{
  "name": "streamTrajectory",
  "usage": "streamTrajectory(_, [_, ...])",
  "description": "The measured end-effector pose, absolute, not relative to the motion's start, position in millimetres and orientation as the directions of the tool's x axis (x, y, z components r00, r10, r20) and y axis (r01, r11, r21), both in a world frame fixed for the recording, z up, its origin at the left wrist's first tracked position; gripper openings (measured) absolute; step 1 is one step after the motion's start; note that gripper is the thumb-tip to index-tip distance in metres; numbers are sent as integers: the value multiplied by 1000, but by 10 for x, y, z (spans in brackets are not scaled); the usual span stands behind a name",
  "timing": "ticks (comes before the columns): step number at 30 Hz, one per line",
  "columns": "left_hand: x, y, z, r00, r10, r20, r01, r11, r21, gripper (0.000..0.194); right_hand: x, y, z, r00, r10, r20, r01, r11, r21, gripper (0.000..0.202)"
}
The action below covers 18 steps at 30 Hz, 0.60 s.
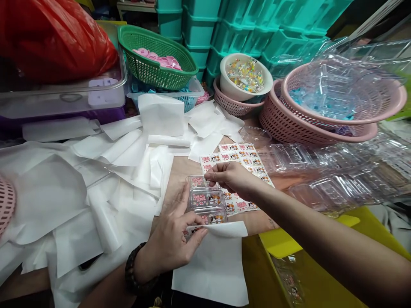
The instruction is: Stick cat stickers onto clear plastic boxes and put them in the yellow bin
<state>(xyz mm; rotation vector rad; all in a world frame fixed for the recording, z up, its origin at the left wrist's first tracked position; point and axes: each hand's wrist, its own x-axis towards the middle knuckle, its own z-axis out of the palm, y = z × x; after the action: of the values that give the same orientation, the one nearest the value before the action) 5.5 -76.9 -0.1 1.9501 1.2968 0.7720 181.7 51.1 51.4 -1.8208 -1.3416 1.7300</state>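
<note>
My left hand (pixel 175 235) curls around a row of clear plastic cases (pixel 207 207) on the wooden table, its index finger along their left side and its thumb near the lower end. Cartoon cat-and-dog stickers with pink lettering lie on the cases. At the far end, my right hand (pixel 229 177) pinches the right side of a sticker (pixel 197 181); the fingers hide part of it. Under the right wrist lies a sheet of the same stickers (pixel 240 156). A blank white sheet (pixel 212 265) hangs over the near table edge, below my left hand.
Loose white papers (pixel 122 188) cover the left side. Clear plastic trays (pixel 346 188) spread out at right, above a yellow bin (pixel 308 273). Behind stand a green basket (pixel 157 77), a white bowl (pixel 268 81), pink baskets (pixel 276 115) and stacked teal bins (pixel 240 42).
</note>
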Motion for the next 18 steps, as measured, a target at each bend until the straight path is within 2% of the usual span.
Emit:
streamTrajectory(3, [68,-762,10,343,929,141,552,-321,769,2,1818,502,494,-154,787,-598,463,-477,-747,22])
streamTrajectory(6, [72,-751,14,355,922,157,569,-346,746,2,1807,481,473,-169,843,-510,611,-316,-726,18])
streamTrajectory(8, [71,-745,16,362,920,150,572,-347,743,2,1784,465,475,-204,878,-434,745,-149,-650,15])
streamTrajectory(11, [67,-739,19,369,920,131,568,-334,752,2,1758,453,509,-277,903,-328,890,112,-443,10])
streamTrajectory(13, [62,-738,20,366,923,114,565,-318,761,3,1800,451,544,-288,918,-273,933,204,-298,29])
streamTrajectory(15, [54,-737,18,360,928,99,555,-298,776,4,1930,439,573,-273,930,-247,949,219,-224,48])
streamTrajectory(16, [49,-736,16,358,929,93,544,-289,788,4,2027,422,581,-285,927,-244,944,227,-238,52])
streamTrajectory(18, [37,-733,13,355,932,74,502,-256,826,4,2251,354,581,-401,882,-248,879,294,-374,58])
